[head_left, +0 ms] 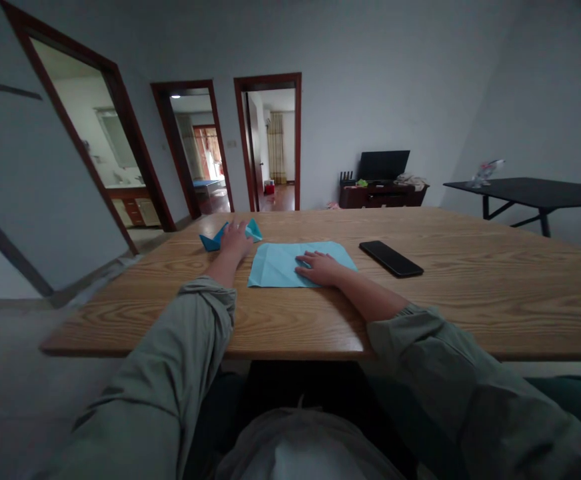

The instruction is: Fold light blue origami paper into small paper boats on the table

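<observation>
My left hand (pixel 235 241) lies on top of a blue folded paper boat (pixel 212 241), covering its middle, with the boat's ends showing on both sides. The fingers rest on the paper, and no clear grip shows. My right hand (pixel 320 268) lies flat on a light blue folded paper sheet (pixel 278 265), on its right part. Both papers are on a wooden table (pixel 470 303), close to each other. A black smartphone (pixel 391 259) lies face up to the right of my right hand, apart from it.
A black table (pixel 535 190) with a small white figurine (pixel 485 173) stands at the right. A dark low cabinet (pixel 383 196) holding a monitor (pixel 384 165) stands against the far wall. Several doorways open at the back left. My grey-green sleeves enter from below.
</observation>
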Demonstrator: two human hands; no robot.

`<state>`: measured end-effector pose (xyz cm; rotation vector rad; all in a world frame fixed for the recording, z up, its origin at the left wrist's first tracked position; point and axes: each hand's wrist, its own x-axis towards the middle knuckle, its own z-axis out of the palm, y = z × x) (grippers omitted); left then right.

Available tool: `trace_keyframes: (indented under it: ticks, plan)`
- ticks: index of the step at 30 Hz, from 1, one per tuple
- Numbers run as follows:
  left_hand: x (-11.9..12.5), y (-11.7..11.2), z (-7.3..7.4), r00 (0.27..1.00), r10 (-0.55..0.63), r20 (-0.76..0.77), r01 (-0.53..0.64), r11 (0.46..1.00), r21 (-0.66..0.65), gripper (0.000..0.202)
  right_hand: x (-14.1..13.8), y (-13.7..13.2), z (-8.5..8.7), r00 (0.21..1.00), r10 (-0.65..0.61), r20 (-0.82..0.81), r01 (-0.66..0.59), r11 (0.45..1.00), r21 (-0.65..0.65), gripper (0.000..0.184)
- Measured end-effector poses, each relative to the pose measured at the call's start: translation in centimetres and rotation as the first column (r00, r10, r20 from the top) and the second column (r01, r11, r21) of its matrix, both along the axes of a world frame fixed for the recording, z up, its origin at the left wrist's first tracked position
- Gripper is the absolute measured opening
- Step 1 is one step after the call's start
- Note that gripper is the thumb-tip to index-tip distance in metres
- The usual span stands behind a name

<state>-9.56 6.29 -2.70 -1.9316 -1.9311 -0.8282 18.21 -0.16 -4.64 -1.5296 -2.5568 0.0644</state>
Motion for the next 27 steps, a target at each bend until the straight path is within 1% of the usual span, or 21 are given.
trace_keyframes:
  ticks: [3,6,8,12,13,16,18,22,24,27]
  plan:
    - [-0.2,0.0,0.0,0.999,-0.019,0.033,0.021,0.997,-0.068,0.057,0.0,0.0,0.1,1.0,0.001,-0.001,-0.001,1.0,-0.003,0.064]
    - [-0.4,-0.1,-0.2,0.998,-0.001,0.06,0.01,0.987,-0.16,0.056,-0.1,-0.1,0.2,1.0,-0.007,0.0,0.007,1.0,-0.008,0.064]
    - [-0.4,-0.2,-0.2,0.998,0.029,0.06,-0.016,0.981,-0.194,0.057,-0.1,-0.1,0.3,1.0,-0.005,0.0,0.005,1.0,-0.006,0.063]
    - [-0.5,0.1,0.0,0.989,0.119,0.083,-0.101,0.975,-0.2,0.063,0.0,0.0,0.2,1.0,0.003,-0.001,-0.003,1.0,0.007,0.065]
    - [-0.6,0.2,0.0,0.987,0.131,0.093,-0.111,0.973,-0.203,0.061,0.0,0.1,0.1,1.0,0.007,-0.003,-0.007,1.0,0.012,0.065]
    - [-1.4,0.8,-0.4,0.983,0.14,0.122,-0.105,0.96,-0.258,0.046,0.0,0.2,0.0,1.0,0.025,-0.012,-0.025,1.0,0.019,0.062]
    - [-1.8,1.0,-0.7,0.983,0.13,0.132,-0.09,0.957,-0.275,0.043,0.1,0.2,0.1,1.0,0.025,-0.013,-0.025,1.0,0.009,0.061]
    - [-1.7,0.9,-0.9,0.991,0.068,0.113,-0.043,0.978,-0.206,0.058,0.1,0.0,0.3,1.0,0.014,-0.013,-0.014,1.0,-0.003,0.06]
    - [-1.2,0.9,-0.8,0.996,0.013,0.086,0.008,0.973,-0.23,0.06,0.1,-0.1,0.4,1.0,0.017,-0.014,-0.017,1.0,0.0,0.06]
    - [-0.5,0.9,-0.8,0.997,-0.048,0.062,0.064,0.957,-0.283,0.057,0.0,-0.1,0.5,1.0,0.016,-0.016,-0.016,1.0,0.001,0.059]
